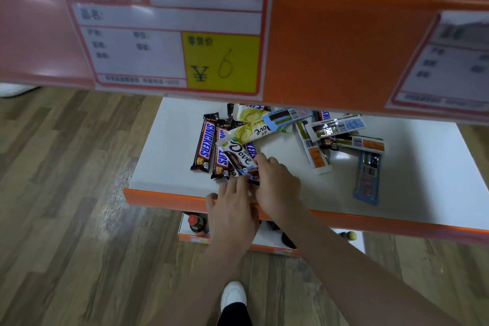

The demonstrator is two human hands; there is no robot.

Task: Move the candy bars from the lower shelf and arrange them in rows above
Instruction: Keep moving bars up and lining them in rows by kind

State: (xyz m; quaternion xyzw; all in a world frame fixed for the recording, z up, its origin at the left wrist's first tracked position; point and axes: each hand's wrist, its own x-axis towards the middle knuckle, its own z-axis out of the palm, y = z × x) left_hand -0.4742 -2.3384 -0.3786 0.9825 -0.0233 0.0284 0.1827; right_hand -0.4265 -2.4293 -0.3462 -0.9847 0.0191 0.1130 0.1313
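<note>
- Your left hand (232, 209) lies at the lower shelf (330, 185) front edge, fingers extended, touching a dark bar.
- Your right hand (275, 180), at its 1 o'clock, apparently pinches the blue Dove bar (239, 156); the fingertips are hidden.
- Candy bars (317, 137) lie heaped at 12 o'clock, under the upper shelf (330, 42).

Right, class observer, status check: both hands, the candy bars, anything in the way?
Both hands on Dove bar at pile's near edge. Candy bars heaped on lower shelf. Upper shelf lip overhangs.
</note>
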